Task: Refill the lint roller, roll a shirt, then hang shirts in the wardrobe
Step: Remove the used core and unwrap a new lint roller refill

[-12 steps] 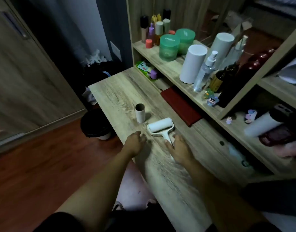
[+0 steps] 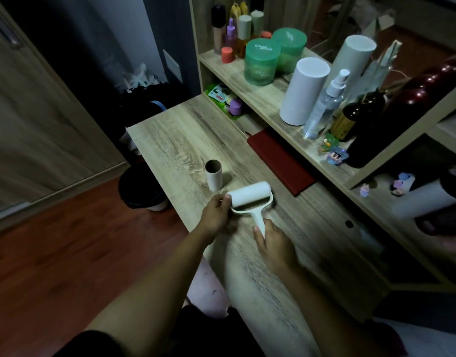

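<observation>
Your right hand [image 2: 273,243] grips the handle of the white plastic lint roller [image 2: 250,195], which rests on the pale wooden desk [image 2: 170,140]; your left hand [image 2: 215,215] pinches the roll's end. If you push crookedly, the roll may jam, or you may knock over the empty cardboard tube [image 2: 213,175] just beside it. Your fingers hide whether the roll sits fully, and no shirt is visible

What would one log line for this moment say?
stage: refill | left hand: grips lint roller at roll end | right hand: holds its handle | cardboard core: upright nearby, untouched
</observation>
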